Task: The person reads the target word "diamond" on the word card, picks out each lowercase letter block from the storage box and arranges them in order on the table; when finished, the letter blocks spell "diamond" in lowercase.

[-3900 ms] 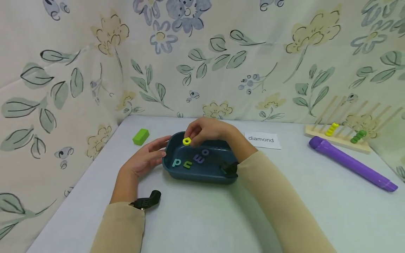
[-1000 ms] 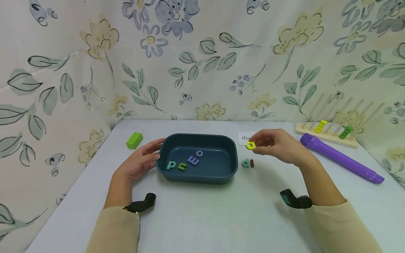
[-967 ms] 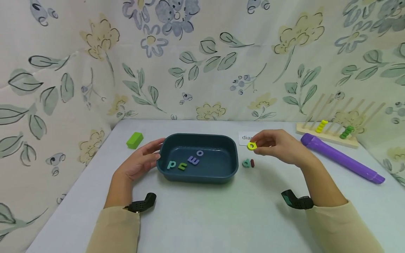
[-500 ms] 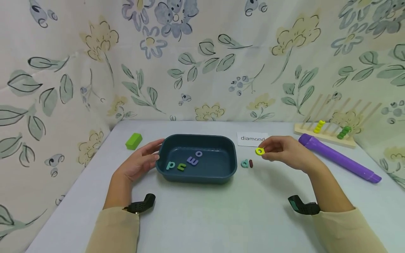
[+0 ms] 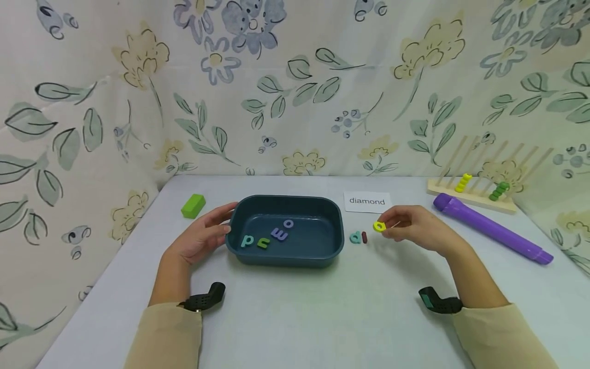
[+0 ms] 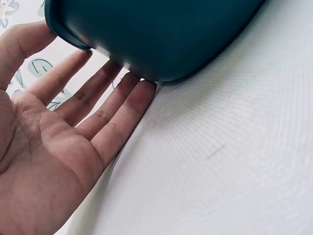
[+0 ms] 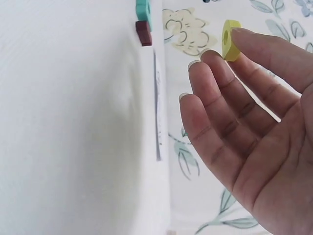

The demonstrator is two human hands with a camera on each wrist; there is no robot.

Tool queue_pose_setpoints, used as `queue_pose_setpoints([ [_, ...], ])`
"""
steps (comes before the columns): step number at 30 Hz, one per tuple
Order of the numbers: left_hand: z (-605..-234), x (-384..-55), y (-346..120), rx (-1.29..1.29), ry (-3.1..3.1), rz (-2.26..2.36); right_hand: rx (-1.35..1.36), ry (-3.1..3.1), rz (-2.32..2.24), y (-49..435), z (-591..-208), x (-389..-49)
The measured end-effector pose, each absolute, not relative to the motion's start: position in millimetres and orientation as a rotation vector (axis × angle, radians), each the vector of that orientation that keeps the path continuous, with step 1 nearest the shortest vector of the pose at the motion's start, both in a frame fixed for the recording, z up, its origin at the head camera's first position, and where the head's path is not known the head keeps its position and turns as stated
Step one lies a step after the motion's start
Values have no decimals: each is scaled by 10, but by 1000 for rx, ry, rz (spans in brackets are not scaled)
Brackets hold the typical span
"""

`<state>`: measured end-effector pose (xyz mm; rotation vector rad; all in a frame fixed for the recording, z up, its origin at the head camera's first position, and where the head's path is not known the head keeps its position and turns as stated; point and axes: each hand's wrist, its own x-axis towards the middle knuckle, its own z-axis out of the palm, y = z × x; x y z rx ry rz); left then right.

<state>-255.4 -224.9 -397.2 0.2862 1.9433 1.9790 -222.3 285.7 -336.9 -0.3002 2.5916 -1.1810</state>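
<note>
“Yellow letter piece (image 7: 231, 48) with a hole, 1. Where do you see it?”

“Pinched between thumb and forefinger of the right hand (image 5: 417, 228), raised off the table (image 5: 295, 318). That hand's other 3 fingers curve loosely.”

“And the left hand (image 5: 203, 233)?”

“Fingers extended, fingertips touching the outer wall of 1 dark teal tray (image 5: 286, 259), thumb near the rim.”

“Tray contents?”

“4 letter pieces, all between the hands. Nearest the left hand, 1 teal p (image 5: 247, 241); beside it, 1 green n (image 5: 264, 243); farther toward the right hand, 1 purple pronged letter (image 5: 278, 234), m or w, I cannot tell which; just behind that, 1 purple o (image 5: 284, 224).”

“Loose pieces?”

“2, on the table just left of the right hand's fingertips: 1 teal rounded letter (image 5: 355, 237) and, close beside it, 1 dark red bar (image 5: 364, 237). Beyond those fingertips, 1 white card (image 5: 367, 205), printed ‘diamond’.”

“Remaining stock?”

“Beyond the left hand, 1 green block (image 5: 193, 206). Right of the right hand, 1 purple stick (image 5: 493, 228); behind it, 1 wooden rack (image 5: 507, 206) with pegs, carrying yellow beads (image 5: 463, 183) and green beads (image 5: 499, 191). Past the hands, 1 floral cloth (image 5: 295, 138).”
</note>
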Motion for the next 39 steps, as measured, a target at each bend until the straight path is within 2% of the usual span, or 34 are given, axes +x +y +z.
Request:
queue_pose_setpoints([
  [15,-3987,-2556,-2254,283,1928,1992,-295,2541,-1184,2888,-3586,-2284],
  [39,-3985,-2556,-2248,284,1929,1990,-258,2562,-1042,2889,-3719,-2399],
])
